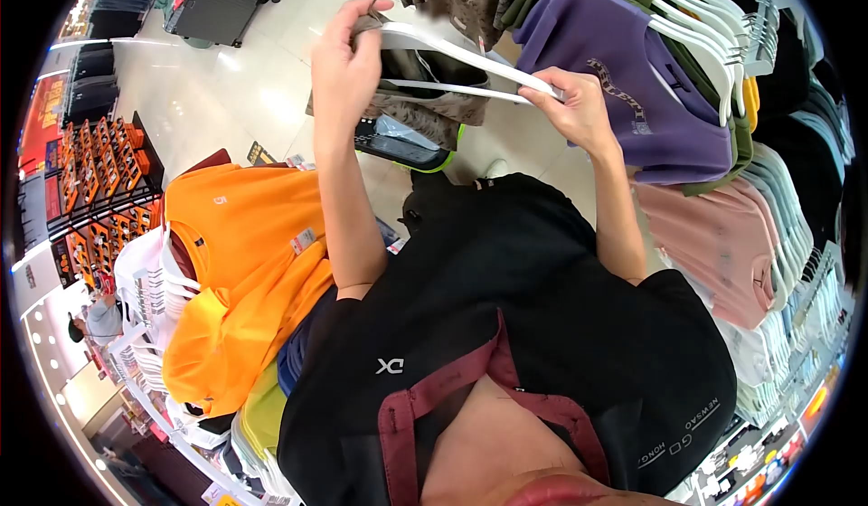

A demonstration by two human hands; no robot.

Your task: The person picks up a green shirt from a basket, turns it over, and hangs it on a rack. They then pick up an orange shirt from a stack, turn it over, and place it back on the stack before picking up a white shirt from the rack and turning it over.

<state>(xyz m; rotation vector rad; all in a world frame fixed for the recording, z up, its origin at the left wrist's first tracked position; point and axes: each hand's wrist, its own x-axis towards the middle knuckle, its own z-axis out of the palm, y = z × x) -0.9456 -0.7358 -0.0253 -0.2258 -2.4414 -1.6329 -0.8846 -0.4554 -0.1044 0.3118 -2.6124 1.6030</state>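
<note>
A white hanger (434,47) with a metal hook is held up at top centre. My left hand (348,58) is closed round its neck, just under the hook. At the hanger's right end, my right hand (570,108) pinches the tip between thumb and fingers. Dark camouflage-patterned trousers (425,117) hang folded over the hanger's lower bar, between my two hands. Right of my right hand is a purple sweatshirt (615,72) on a rack.
Orange shirts (258,208) hang on a rack at left. Pink shirts (714,244) hang at right. A green-edged basket (407,149) stands on the floor below the trousers. Grey suitcases (217,9) are at upper left. A person (101,321) is at far left.
</note>
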